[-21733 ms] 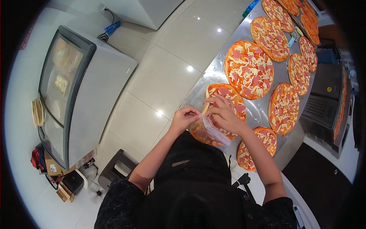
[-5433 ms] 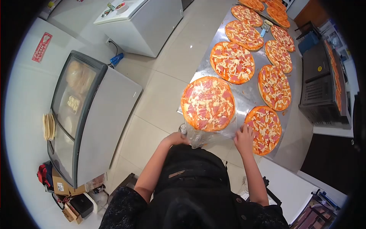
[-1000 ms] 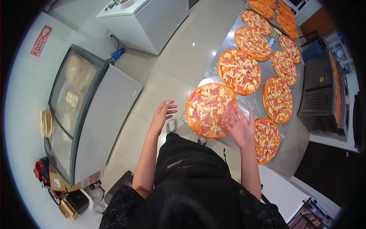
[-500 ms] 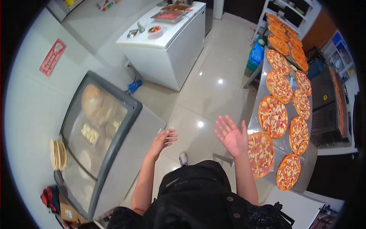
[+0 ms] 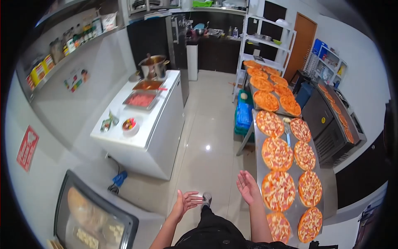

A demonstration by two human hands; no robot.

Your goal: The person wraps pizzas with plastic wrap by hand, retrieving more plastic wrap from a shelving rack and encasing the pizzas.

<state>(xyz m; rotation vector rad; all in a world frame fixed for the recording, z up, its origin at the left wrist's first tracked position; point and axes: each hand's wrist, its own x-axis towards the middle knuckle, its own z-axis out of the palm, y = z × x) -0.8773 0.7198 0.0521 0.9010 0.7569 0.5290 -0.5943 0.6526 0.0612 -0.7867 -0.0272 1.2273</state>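
Note:
My left hand point(image 5: 185, 205) is open and empty, held over the floor with its fingers spread. My right hand point(image 5: 248, 186), also empty, has its palm turned up beside the left edge of the metal table point(image 5: 292, 213). Nearest to it is a round pizza with ham and cheese point(image 5: 278, 191) on that table. Behind my right forearm a further pizza point(image 5: 278, 227) is partly covered. Several more topped pizzas lie in two rows, with a blue-handled tool point(image 5: 287, 133) between them at the far end.
A white chest freezer point(image 5: 162, 145) at the left carries metal trays point(image 5: 141, 99), a bowl point(image 5: 130, 127) and a pot point(image 5: 153, 67). At the lower left is a glass-topped freezer point(image 5: 132, 224). Farther back, sauced pizzas point(image 5: 266, 101) lie near a white rack point(image 5: 269, 38). Blue bags point(image 5: 243, 116) stand beside the table.
The view has lifted toward the far room. Both hands, earlier at the plastic-wrapped pizza, are now away from it and empty. The pizzas appear farther right and lower.

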